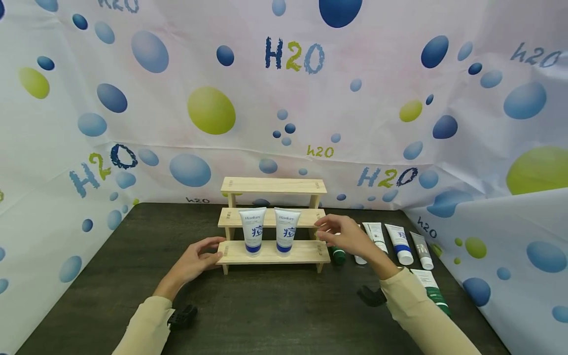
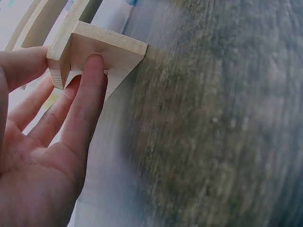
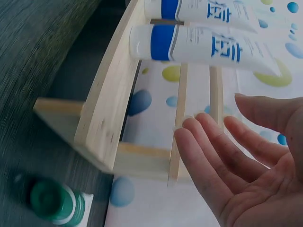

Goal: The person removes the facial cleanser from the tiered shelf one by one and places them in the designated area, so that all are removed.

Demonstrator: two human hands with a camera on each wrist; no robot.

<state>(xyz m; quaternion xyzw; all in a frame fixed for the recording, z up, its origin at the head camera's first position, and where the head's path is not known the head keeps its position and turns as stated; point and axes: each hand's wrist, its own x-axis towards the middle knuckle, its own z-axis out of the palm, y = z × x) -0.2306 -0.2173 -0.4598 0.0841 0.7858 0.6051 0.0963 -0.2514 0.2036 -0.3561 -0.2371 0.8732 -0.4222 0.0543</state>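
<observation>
A three-tier wooden display stand [image 1: 272, 186] stands on the dark table. Two white tubes with blue caps, a left tube [image 1: 253, 230] and a right tube [image 1: 286, 230], rest upright, caps down, on its lowest board. At the left end of that board, my left hand [image 1: 200, 257] has its thumb on the board's edge and its fingers against the end piece [image 2: 106, 52], pinching the stand. My right hand [image 1: 343, 235] hovers by the right end of the middle board, fingers loosely bent and nothing in them. In the right wrist view, a gap separates its fingertips from the right tube [image 3: 203, 45].
Several more tubes lie on the table at the right, among them a blue-capped tube [image 1: 399, 241], a grey tube [image 1: 421, 249] and a large green-and-white tube [image 1: 429, 286]. Close to the stand's right end is a green cap [image 1: 339, 256]. A printed cloth [image 1: 266, 98] hangs behind.
</observation>
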